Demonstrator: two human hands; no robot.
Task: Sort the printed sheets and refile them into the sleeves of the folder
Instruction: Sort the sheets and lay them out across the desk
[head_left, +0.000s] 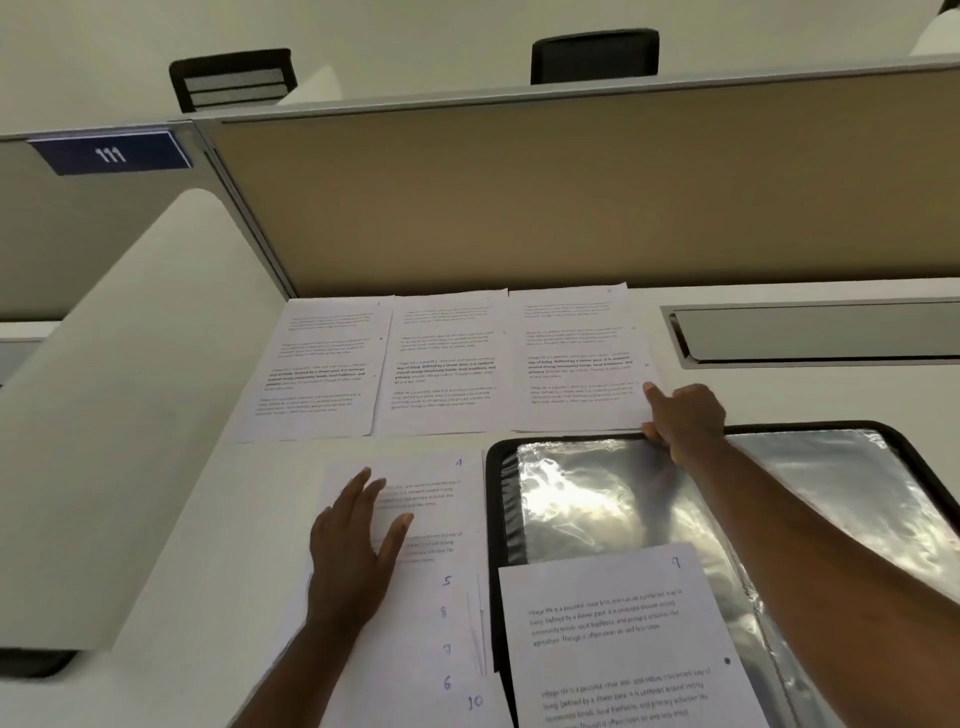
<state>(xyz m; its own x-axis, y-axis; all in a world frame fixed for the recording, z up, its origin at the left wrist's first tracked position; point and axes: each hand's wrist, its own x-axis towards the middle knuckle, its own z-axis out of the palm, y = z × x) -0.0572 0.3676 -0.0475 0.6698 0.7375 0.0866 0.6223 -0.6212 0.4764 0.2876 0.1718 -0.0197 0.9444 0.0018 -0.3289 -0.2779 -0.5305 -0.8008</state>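
Right hand (680, 415) is out at the far edge of the folder (498, 499), index finger stretched onto the near right corner of the rightmost sheet (576, 358), the other fingers curled at the folder's top rim. Whether they actually grip that rim, I cannot tell. Left hand (353, 540) lies flat, fingers spread, pressing on the fanned stack (447, 613) at the near left, with the sheet marked 4 on top and 5, 8, 7, 6, 10 peeking out below it.

Three sheets sit in a row along the far side of the bench (171, 519), against the partition (571, 197), their long axes running away from the person. The rightmost one lies just beyond the folder's far edge, and the right hand is already on it; the left hand is well apart from it, across the stack.

The folder lies open, its shiny sleeve (597, 499) facing up, with the sheet marked 9 (623, 639) resting over its near part.

My read: the right hand is the one to draw that far sheet toward the near side, straight over the folder's rim.
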